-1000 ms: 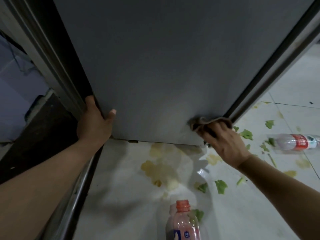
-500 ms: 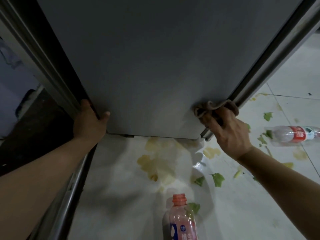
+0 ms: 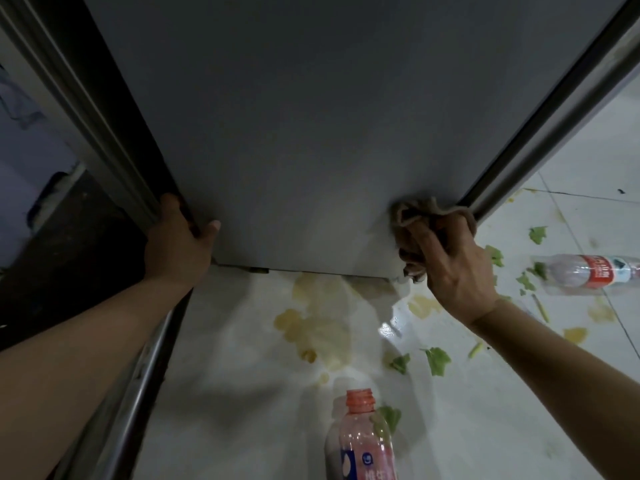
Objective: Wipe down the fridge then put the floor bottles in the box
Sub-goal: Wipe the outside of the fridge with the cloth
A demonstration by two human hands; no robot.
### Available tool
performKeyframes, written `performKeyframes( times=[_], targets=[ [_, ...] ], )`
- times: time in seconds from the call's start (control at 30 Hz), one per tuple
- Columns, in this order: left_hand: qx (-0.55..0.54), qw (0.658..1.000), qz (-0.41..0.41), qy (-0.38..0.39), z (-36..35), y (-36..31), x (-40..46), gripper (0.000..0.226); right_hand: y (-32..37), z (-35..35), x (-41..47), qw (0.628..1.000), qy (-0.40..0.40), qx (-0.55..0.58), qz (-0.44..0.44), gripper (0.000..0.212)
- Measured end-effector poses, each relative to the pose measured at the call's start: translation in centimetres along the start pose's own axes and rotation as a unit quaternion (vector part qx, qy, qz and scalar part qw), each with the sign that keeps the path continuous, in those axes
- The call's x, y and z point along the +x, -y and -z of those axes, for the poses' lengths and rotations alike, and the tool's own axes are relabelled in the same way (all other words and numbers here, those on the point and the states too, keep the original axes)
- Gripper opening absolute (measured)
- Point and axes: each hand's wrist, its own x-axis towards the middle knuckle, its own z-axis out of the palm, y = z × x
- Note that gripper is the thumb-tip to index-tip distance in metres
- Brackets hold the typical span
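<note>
A grey fridge door [image 3: 311,133] fills the upper middle of the view. My right hand [image 3: 453,271] presses a crumpled brown cloth [image 3: 414,223] against the door's lower right corner. My left hand [image 3: 180,247] grips the door's lower left edge. A pink-tinted open bottle [image 3: 362,445] lies on the floor at the bottom centre. A clear bottle with a red label [image 3: 588,273] lies on its side at the right.
The white tiled floor [image 3: 242,375] has yellow stains [image 3: 311,320] below the door and green leaf scraps [image 3: 438,360] to the right. A metal rail [image 3: 138,393] runs along the left, with a dark surface beyond it.
My right hand and the cloth slid up along the door's right edge, then slightly down and left near the corner. The left hand kept its grip on the door's left edge.
</note>
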Motion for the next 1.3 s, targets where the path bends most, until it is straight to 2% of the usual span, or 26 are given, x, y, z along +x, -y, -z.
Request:
performKeyframes(
  times=[0.03, 0.07, 0.17, 0.2, 0.3, 0.33, 0.4, 0.5, 0.53, 0.6, 0.63, 0.7, 0.87, 1.07, 1.17, 1.23, 1.3],
  targets=[
    [-0.002, 1.0, 0.0, -0.001, -0.1, 0.1, 0.0, 0.044, 0.3, -0.6, -0.3, 1.0, 0.002, 0.005, -0.01, 0.021],
    [-0.004, 1.0, 0.001, -0.002, -0.2, 0.2, 0.0, 0.044, 0.8, -1.2, -0.5, 1.0, 0.012, 0.011, 0.014, 0.024],
    [-0.013, 1.0, -0.003, 0.004, -0.2, 0.5, -0.1, 0.045, 2.2, -3.5, -1.1, 0.975, 0.09, -0.047, 0.196, 0.035],
    [-0.015, 1.0, -0.007, 0.008, -0.2, 0.5, 0.1, 0.045, 2.7, -4.1, -1.0, 0.967, 0.111, -0.068, 0.221, 0.036],
    [-0.014, 1.0, -0.006, 0.016, 0.0, 0.8, 0.2, 0.046, 4.1, -4.8, -0.6, 0.956, 0.152, -0.082, 0.238, 0.043],
    [-0.013, 1.0, -0.006, 0.018, 0.0, 0.9, 0.1, 0.045, 4.2, -4.5, -0.3, 0.955, 0.141, -0.077, 0.248, 0.043],
    [-0.015, 0.999, -0.01, 0.027, 0.1, 1.2, 0.0, 0.044, 4.7, -3.7, 0.8, 0.97, 0.08, -0.044, 0.226, 0.04],
    [-0.021, 0.999, -0.018, 0.042, 0.4, 1.5, 0.4, 0.037, 5.7, -3.3, 2.7, 0.995, -0.009, 0.057, 0.084, 0.031],
    [-0.015, 0.999, -0.022, 0.046, 0.6, 1.5, 0.6, 0.034, 6.1, -3.6, 3.0, 0.995, -0.019, 0.05, 0.085, 0.036],
    [-0.007, 0.998, -0.028, 0.053, 0.8, 1.7, 1.0, 0.031, 6.9, -5.0, 2.4, 0.984, 0.007, 0.006, 0.176, 0.044],
    [-0.011, 0.998, -0.031, 0.06, 1.0, 1.9, 1.0, 0.031, 7.3, -5.9, 1.9, 0.975, 0.038, -0.008, 0.221, 0.041],
    [-0.03, 0.995, -0.042, 0.084, 1.2, 2.2, 0.9, 0.031, 8.2, -7.1, 1.1, 0.96, 0.095, -0.032, 0.261, 0.039],
    [-0.076, 0.986, -0.047, 0.142, 1.9, 3.0, 1.0, 0.032, 9.3, -7.0, 1.6, 0.957, 0.138, -0.045, 0.252, 0.042],
    [-0.104, 0.976, -0.04, 0.188, 1.9, 3.8, 1.1, 0.033, 12.0, -6.3, 5.0, 0.975, 0.024, -0.041, 0.218, 0.039],
    [-0.109, 0.973, -0.032, 0.203, 2.1, 4.2, 1.4, 0.038, 14.0, -7.8, 4.7, 0.952, 0.082, -0.067, 0.287, 0.04],
    [-0.095, 0.971, -0.04, 0.215, 2.3, 4.6, 1.7, 0.04, 15.0, -8.4, 4.4, 0.947, 0.128, -0.068, 0.286, 0.04],
    [-0.077, 0.97, -0.05, 0.225, 2.5, 5.0, 2.0, 0.041, 15.7, -8.5, 4.9, 0.955, 0.116, -0.055, 0.267, 0.039]
  ],
)
